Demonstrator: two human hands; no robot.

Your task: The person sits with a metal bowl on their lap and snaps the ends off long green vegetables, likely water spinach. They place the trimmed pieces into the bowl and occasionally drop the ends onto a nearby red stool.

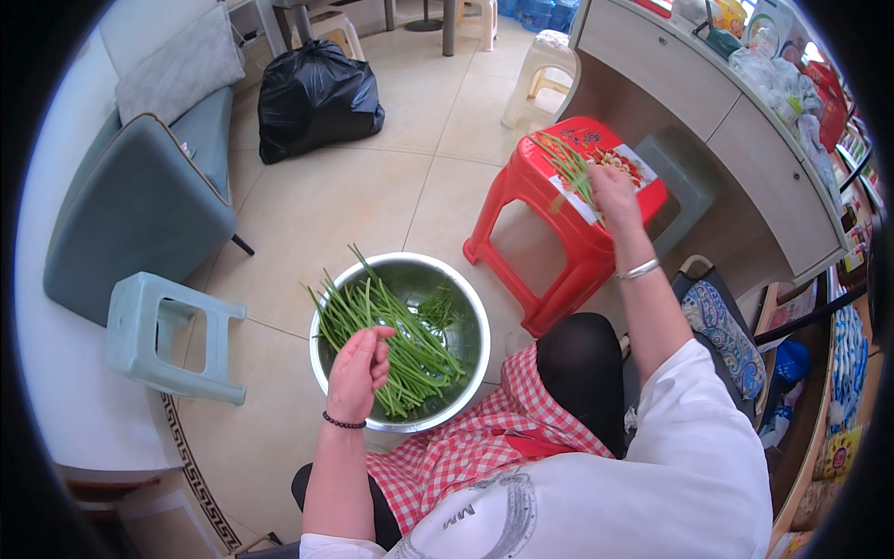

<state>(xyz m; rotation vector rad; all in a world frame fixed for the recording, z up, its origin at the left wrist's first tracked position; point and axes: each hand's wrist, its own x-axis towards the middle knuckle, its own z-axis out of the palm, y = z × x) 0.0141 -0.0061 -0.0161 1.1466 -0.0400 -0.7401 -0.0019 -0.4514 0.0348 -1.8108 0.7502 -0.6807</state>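
My right hand [612, 192] is closed on a small bunch of long green stalks [565, 164] over the top of the red plastic stool [531, 233], where a printed sheet lies beneath them. My left hand [360, 371] has its fingers curled together above the steel bowl [477, 335] on the floor; whether anything is between them I cannot make out. Inside the bowl lie several long green stalks [405, 359] and a smaller clump of short green pieces [436, 306] toward its right side.
A pale blue stool [219, 363] and a grey chair [130, 224] stand at the left, a black bag [317, 102] farther back. A cream stool [531, 79] stands behind the red one. A cluttered counter [670, 56] and shelves line the right. My checked-covered lap is below.
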